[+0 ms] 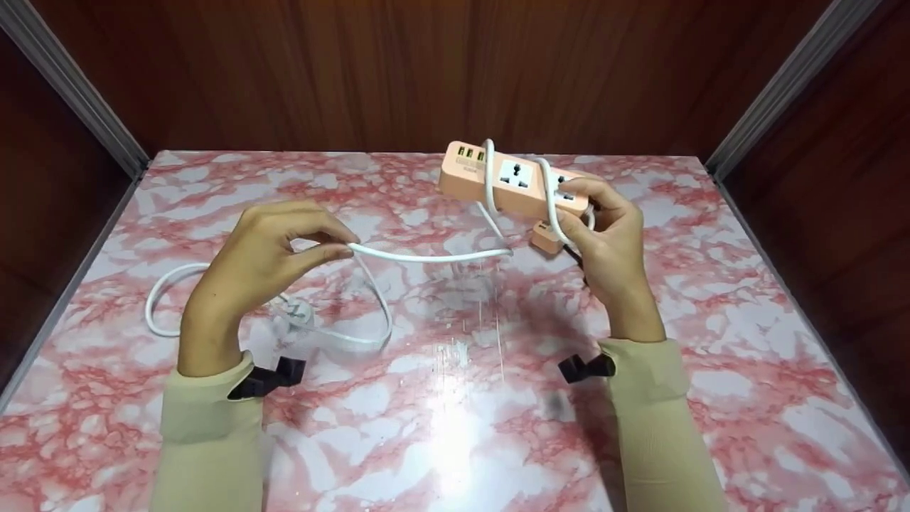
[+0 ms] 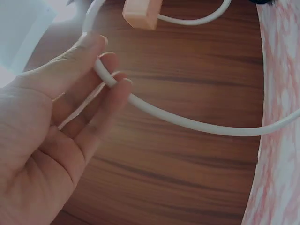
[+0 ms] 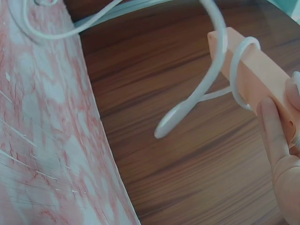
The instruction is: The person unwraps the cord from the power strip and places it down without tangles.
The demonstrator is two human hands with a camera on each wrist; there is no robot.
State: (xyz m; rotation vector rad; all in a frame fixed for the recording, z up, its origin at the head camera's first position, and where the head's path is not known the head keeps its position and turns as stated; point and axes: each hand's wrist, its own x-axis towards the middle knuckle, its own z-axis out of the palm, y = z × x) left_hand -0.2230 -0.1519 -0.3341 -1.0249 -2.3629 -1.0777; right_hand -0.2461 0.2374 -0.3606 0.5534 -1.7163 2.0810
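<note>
My right hand (image 1: 615, 242) grips the right end of an orange power strip (image 1: 466, 185), held above the table with its sockets and USB ports facing up. White cord crosses the strip in two places. Between thumb and fingertips my left hand (image 1: 266, 252) pinches the white cord (image 1: 426, 257), which runs across to a bend below the strip. In the left wrist view the cord (image 2: 187, 123) passes through the fingertips of the left hand (image 2: 56, 126). The right wrist view shows the strip (image 3: 262, 75) with a loop round it and the right hand (image 3: 286, 173) on it.
Loose cord (image 1: 151, 306) curves over the marbled table (image 1: 398, 427) on the left, near a white plug (image 1: 297, 311). A small orange block (image 1: 546, 238) is seen below the strip. Wood-grain panels (image 1: 320, 71) stand at the back and both sides.
</note>
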